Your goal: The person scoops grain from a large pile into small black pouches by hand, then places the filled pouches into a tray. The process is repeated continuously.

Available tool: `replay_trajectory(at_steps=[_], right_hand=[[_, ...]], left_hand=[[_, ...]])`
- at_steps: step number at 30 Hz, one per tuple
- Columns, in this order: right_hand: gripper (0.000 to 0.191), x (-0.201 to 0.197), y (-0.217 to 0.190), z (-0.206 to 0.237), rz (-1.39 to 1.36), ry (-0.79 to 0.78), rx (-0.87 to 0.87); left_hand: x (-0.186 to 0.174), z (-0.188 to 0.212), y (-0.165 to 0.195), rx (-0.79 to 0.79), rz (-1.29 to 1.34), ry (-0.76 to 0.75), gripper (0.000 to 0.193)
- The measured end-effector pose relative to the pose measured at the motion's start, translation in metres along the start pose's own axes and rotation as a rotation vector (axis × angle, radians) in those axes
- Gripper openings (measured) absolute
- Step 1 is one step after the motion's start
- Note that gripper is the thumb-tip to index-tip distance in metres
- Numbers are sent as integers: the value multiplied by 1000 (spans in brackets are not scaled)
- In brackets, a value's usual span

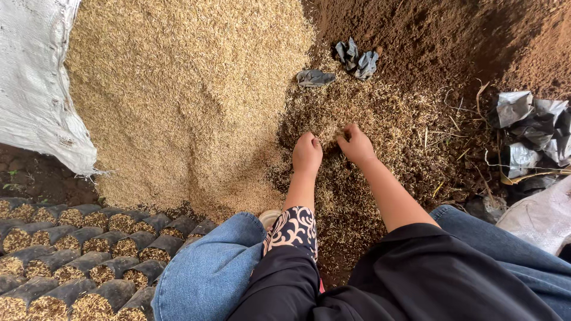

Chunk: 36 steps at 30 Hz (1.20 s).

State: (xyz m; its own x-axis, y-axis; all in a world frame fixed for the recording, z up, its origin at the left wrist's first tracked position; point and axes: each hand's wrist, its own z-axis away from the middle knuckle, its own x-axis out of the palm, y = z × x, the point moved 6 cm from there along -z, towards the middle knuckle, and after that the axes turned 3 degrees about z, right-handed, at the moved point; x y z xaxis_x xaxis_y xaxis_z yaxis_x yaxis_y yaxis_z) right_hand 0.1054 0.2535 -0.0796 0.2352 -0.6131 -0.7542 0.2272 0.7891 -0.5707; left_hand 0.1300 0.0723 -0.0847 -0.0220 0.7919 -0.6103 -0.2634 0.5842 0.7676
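Head view, read from left to right. A white woven sack [33, 83] is seen at the 10 o'clock edge, and below it, at 8 o'clock, rows of small black nursery bags [77, 261] are packed side by side, each filled to the rim with husk mix. A large pale heap of rice husks [190, 101] is spread from 11 to 12 o'clock. Just right of centre, the left hand [307, 154] is pressed knuckles-up into the darker husk-and-soil mix [357, 113], its fingers curled under and buried, so what is held cannot be told. Just beside it, toward 3 o'clock, the right hand [357, 145] is laid on the same mix, its fingers bent and closed around a small pinch of husks. Empty crumpled black bags [355, 58] are scattered at 12 o'clock, brown soil [452, 35] is banked at 1 o'clock, and a pile of flattened black bags [532, 131] is lying at 3 o'clock.
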Motion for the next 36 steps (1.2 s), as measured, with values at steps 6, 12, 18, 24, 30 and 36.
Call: replay_trajectory(at_steps=[6, 12, 18, 24, 30, 36], right_hand=[[27, 7, 13, 18, -186, -186, 301], [33, -29, 1, 17, 185, 121, -99], [45, 15, 10, 26, 562, -132, -223], [28, -10, 27, 16, -46, -215, 270], [30, -46, -50, 6, -307, -359, -18], [35, -43, -73, 15, 22, -213, 98]], left_hand=[[-14, -10, 2, -59, 4, 41, 20], [5, -3, -23, -347, -34, -323, 24], [-5, -6, -3, -79, -26, -73, 21], [-3, -4, -15, -218, 32, -203, 25], [0, -4, -12, -143, 94, -84, 20], [-5, -5, -11, -111, 72, -71, 21]])
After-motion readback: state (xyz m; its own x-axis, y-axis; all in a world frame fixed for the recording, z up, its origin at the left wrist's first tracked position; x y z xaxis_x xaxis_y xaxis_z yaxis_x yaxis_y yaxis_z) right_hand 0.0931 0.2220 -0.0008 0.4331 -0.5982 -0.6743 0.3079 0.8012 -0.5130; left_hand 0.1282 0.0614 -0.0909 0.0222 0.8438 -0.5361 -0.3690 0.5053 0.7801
